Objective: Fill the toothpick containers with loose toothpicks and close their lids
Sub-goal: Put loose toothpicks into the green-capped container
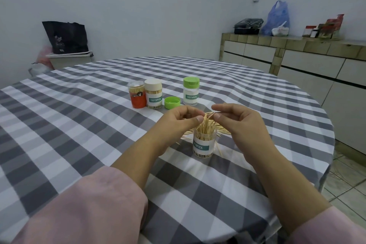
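A plain white-walled room, and filling most of the view is a round table (83,109) under a grey-and-white checked cloth. Off to the right runs a tiled counter (297,42) with a blue plastic bag (276,17) on top; at the back left a black bag (65,37) sits on a bin.

Both forearms reach in, pink sleeves pushed back. Right under the hands stands the open toothpick container (204,143), a clear lidless cylinder with a white label and teal band, upright on the cloth and packed with pale wooden toothpicks (206,128) that fan out above its rim. Loose toothpicks (222,132) lie scattered on the cloth around and behind it.

The left hand (181,120) hovers just above the rim, fingers curled, thumb and forefinger pinched at the tips of the sticks. The right hand (235,120) mirrors it, thumb and forefinger nipping a few toothpicks at the top of the bundle.

Further back, a row: an orange-labelled container (136,95), touching a cream-lidded container (153,94) full of toothpicks, then a loose green lid (172,102) on the cloth, then a green-lidded container (191,91), closed.
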